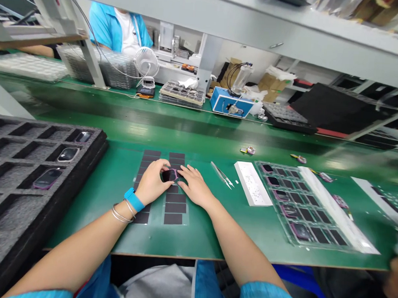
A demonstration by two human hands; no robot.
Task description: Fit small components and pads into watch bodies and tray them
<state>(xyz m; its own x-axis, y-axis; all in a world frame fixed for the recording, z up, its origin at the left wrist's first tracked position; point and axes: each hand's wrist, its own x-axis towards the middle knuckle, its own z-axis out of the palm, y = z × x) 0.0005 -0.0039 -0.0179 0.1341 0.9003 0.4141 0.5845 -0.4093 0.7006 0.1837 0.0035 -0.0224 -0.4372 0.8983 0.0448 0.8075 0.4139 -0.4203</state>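
My left hand [153, 182] pinches a small purple-rimmed watch body [169, 175] with a dark screen, held just above a clear sheet of black rectangular stickers [173, 207] on the green mat. My right hand [194, 185] rests beside it, fingertips touching the watch's right edge and the sheet, fingers curled but mostly flat. A blue band and thin bangles sit on my left wrist.
A black foam tray [24, 175] at left holds a few watch bodies. Tweezers [221, 173], a white strip [252, 183] and a clear tray [299, 207] of watch bodies lie to the right. Across the bench, a person in blue [118, 27], a small fan [146, 62] and a blue box [230, 102].
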